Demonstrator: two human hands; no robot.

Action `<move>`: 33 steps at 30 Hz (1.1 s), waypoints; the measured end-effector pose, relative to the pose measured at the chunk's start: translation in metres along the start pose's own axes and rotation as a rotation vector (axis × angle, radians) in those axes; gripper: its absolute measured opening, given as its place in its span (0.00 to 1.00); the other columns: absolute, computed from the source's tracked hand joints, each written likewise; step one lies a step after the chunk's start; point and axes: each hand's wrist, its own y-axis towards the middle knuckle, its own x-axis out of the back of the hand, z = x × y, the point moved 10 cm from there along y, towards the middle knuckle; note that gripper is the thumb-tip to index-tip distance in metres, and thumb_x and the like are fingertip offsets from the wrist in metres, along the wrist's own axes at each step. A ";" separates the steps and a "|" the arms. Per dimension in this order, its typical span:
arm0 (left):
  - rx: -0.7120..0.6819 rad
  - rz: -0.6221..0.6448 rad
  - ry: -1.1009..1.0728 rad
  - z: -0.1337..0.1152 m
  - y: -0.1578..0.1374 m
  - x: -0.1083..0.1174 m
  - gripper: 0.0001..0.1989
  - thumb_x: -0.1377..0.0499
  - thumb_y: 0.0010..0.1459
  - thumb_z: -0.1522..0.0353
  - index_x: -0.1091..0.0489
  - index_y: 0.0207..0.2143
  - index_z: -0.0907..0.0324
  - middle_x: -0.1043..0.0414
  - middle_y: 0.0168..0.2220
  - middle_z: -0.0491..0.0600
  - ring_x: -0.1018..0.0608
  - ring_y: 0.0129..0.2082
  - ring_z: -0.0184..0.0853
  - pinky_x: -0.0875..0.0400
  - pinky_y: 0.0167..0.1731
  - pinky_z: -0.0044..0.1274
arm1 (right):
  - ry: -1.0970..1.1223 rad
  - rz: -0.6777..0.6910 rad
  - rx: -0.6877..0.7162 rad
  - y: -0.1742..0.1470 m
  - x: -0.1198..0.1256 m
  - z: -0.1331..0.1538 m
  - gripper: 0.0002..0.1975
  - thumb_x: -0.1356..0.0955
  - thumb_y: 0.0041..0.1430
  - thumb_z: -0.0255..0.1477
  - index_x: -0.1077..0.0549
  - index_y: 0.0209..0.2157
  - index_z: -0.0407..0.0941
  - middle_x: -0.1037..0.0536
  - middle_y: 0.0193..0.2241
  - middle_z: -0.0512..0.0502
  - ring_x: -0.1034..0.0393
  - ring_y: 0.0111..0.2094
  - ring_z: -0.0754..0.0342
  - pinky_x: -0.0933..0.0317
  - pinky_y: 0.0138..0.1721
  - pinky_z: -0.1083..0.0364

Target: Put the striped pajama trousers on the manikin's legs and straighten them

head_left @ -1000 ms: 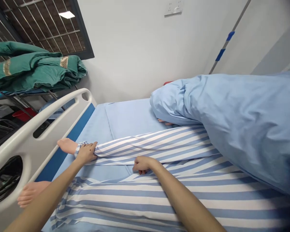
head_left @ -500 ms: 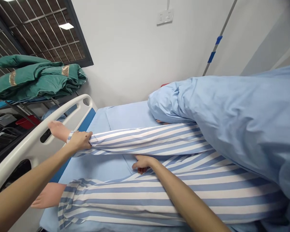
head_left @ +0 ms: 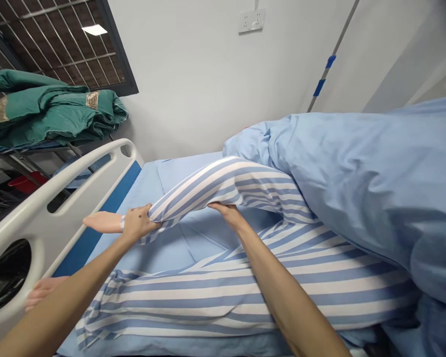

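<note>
A leg in blue-and-white striped trousers (head_left: 204, 188) is bent at the knee, its thigh and knee raised off the bed. My left hand (head_left: 139, 221) is closed round the ankle, over the trouser cuff, with the bare foot (head_left: 103, 221) sticking out beyond it. Under the knee, my right hand (head_left: 226, 212) holds the leg from below; most of its fingers are hidden behind the cloth. The other striped leg (head_left: 193, 302) lies straight on the bed nearer me, its foot (head_left: 44, 290) partly behind my left forearm.
A light-blue quilt (head_left: 342, 168) is bunched at the right over the upper body. The white bed end board (head_left: 74, 183) stands at the left. Behind it, green folded cloth (head_left: 59, 114) lies on a rack. A wall with a socket (head_left: 251, 21) runs along the far side.
The far leg has gone from lying straight to bent, its knee lifted. My left hand has moved right with the ankle, and my right hand has come up under the knee.
</note>
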 end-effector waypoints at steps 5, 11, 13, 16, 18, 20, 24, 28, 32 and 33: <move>0.095 -0.043 -0.210 -0.063 0.006 -0.030 0.22 0.45 0.42 0.50 0.35 0.37 0.53 0.26 0.32 0.47 0.25 0.36 0.42 0.38 0.38 0.28 | -0.002 -0.074 0.223 0.002 0.030 0.038 0.26 0.31 0.45 0.37 0.33 0.48 0.45 0.27 0.44 0.46 0.37 0.51 0.49 0.43 0.52 0.50; 0.221 0.021 -0.333 -0.091 0.011 -0.075 0.29 0.46 0.41 0.46 0.36 0.41 0.54 0.27 0.34 0.51 0.26 0.38 0.45 0.37 0.34 0.29 | -0.126 -0.129 0.264 0.000 0.039 0.031 0.30 0.32 0.47 0.38 0.39 0.52 0.45 0.30 0.48 0.45 0.40 0.53 0.49 0.44 0.54 0.51; 0.216 0.027 -0.356 -0.090 0.013 -0.082 0.31 0.46 0.41 0.46 0.37 0.42 0.55 0.27 0.36 0.53 0.27 0.39 0.47 0.37 0.34 0.29 | -0.164 -0.135 0.266 0.002 0.038 0.028 0.31 0.32 0.48 0.39 0.40 0.53 0.45 0.30 0.48 0.45 0.40 0.53 0.49 0.44 0.54 0.51; 0.187 0.046 -0.380 -0.089 0.013 -0.087 0.31 0.46 0.42 0.47 0.38 0.45 0.56 0.27 0.37 0.54 0.28 0.41 0.48 0.38 0.36 0.30 | -0.207 -0.125 0.282 0.003 0.035 0.026 0.31 0.33 0.49 0.40 0.42 0.53 0.45 0.31 0.48 0.45 0.40 0.52 0.50 0.45 0.54 0.50; 0.178 0.063 -0.387 -0.089 0.013 -0.087 0.30 0.46 0.43 0.48 0.39 0.45 0.56 0.28 0.38 0.54 0.28 0.42 0.47 0.38 0.36 0.30 | -0.272 -0.128 0.264 0.002 0.035 0.021 0.31 0.34 0.49 0.40 0.43 0.54 0.45 0.32 0.49 0.43 0.39 0.51 0.49 0.44 0.52 0.49; 0.175 0.074 -0.393 -0.090 0.011 -0.086 0.29 0.45 0.44 0.49 0.39 0.44 0.56 0.27 0.38 0.52 0.27 0.41 0.45 0.38 0.36 0.28 | -0.393 -0.149 0.247 -0.001 0.036 0.015 0.32 0.33 0.49 0.40 0.44 0.54 0.45 0.34 0.51 0.41 0.39 0.51 0.48 0.42 0.50 0.49; 0.153 0.070 -0.403 -0.091 0.010 -0.080 0.27 0.44 0.43 0.50 0.38 0.43 0.55 0.27 0.36 0.50 0.26 0.40 0.43 0.37 0.35 0.26 | -0.660 -0.204 0.270 -0.009 0.037 0.010 0.33 0.33 0.48 0.39 0.45 0.55 0.45 0.38 0.53 0.38 0.41 0.52 0.45 0.41 0.49 0.47; 0.108 0.073 -0.405 -0.084 0.009 -0.074 0.25 0.44 0.44 0.52 0.37 0.42 0.55 0.27 0.37 0.50 0.26 0.39 0.43 0.37 0.34 0.26 | -0.801 -0.214 0.252 -0.011 0.036 0.007 0.34 0.35 0.50 0.39 0.48 0.56 0.43 0.40 0.54 0.36 0.42 0.53 0.44 0.43 0.51 0.47; 0.084 0.090 -0.354 -0.055 0.007 -0.072 0.25 0.44 0.42 0.53 0.36 0.42 0.54 0.27 0.38 0.50 0.26 0.40 0.43 0.36 0.34 0.27 | -0.891 -0.162 0.110 -0.010 0.034 -0.003 0.34 0.37 0.52 0.44 0.47 0.56 0.40 0.38 0.53 0.34 0.40 0.52 0.43 0.42 0.49 0.49; 0.081 0.098 -0.333 -0.045 0.006 -0.073 0.25 0.44 0.42 0.53 0.36 0.42 0.54 0.26 0.39 0.50 0.26 0.40 0.44 0.36 0.34 0.27 | -0.909 -0.146 0.068 -0.010 0.033 -0.006 0.34 0.37 0.52 0.45 0.46 0.56 0.41 0.37 0.53 0.34 0.40 0.52 0.43 0.43 0.50 0.49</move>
